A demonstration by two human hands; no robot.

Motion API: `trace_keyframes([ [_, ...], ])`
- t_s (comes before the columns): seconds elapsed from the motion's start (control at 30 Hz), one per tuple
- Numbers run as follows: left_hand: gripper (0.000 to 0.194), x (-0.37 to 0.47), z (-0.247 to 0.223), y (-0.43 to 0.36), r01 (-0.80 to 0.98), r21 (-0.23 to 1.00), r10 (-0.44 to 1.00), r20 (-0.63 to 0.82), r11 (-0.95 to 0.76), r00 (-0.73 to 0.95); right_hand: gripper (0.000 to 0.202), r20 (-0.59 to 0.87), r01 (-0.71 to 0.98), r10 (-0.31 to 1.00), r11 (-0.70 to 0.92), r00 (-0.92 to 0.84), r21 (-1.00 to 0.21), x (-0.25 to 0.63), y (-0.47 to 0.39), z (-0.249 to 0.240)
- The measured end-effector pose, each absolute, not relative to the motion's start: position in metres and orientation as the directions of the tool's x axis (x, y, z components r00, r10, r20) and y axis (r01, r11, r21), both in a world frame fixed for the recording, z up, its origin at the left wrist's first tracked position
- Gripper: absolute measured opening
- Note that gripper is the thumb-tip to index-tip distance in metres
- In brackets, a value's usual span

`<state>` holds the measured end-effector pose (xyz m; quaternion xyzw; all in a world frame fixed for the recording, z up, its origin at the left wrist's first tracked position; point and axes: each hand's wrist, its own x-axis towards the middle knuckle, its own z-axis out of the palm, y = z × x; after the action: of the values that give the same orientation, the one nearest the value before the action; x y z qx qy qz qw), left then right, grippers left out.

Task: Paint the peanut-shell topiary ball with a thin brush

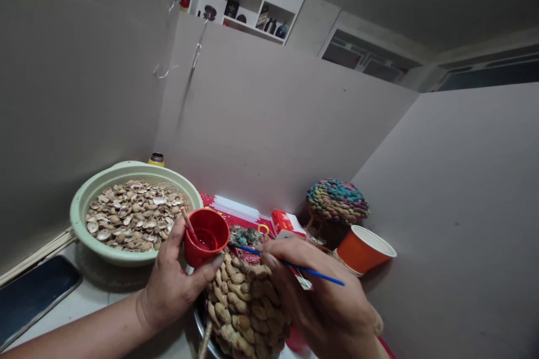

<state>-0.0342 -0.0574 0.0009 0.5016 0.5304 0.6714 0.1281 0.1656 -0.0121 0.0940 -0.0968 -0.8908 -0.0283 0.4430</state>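
Note:
A small red cup point(206, 238) is in my left hand point(179, 280), tilted a little, with a stick leaning inside it and some dark red liquid at the bottom. My right hand point(320, 297) pinches a thin blue paintbrush point(311, 272), its tip close to the cup's right rim. Below both hands stands a rounded form covered in peanut shells point(246, 308), mostly plain tan. Its far upper part shows teal and pinkish-red painted shells point(248, 235). A metal bowl's rim point(201, 328) shows around its lower left side.
A green basin point(80, 205) of shells stands at the left, beside a dark phone point(37, 297). Behind lie white sticks point(238, 208) and a red-and-white box point(288, 223). At the right are a colourful shell-covered piece point(338, 200) and a tilted orange tub point(364, 249). Grey panels surround the table.

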Motion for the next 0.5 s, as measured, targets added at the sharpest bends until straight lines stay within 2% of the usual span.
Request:
trace_keyframes([
  [0.17, 0.047, -0.033, 0.004, -0.058, 0.337, 0.858, 0.717, 0.510, -0.387, -0.475, 0.021, 0.766, 0.194, 0.192, 0.977, -0.614, -0.090, 0.169, -0.022, 0.098],
  [0.3, 0.048, -0.033, 0.002, -0.058, 0.318, 0.864, 0.722, 0.502, -0.391, -0.476, 0.025, 0.792, 0.185, 0.175, 0.980, -0.585, -0.080, 0.169, -0.023, 0.097],
  [0.5, 0.045, -0.035, 0.003, -0.057, 0.333, 0.833, 0.686, 0.553, -0.442, -0.473, 0.023, 0.787, 0.145, 0.173, 0.984, -0.592, -0.106, 0.169, -0.019, 0.097],
])
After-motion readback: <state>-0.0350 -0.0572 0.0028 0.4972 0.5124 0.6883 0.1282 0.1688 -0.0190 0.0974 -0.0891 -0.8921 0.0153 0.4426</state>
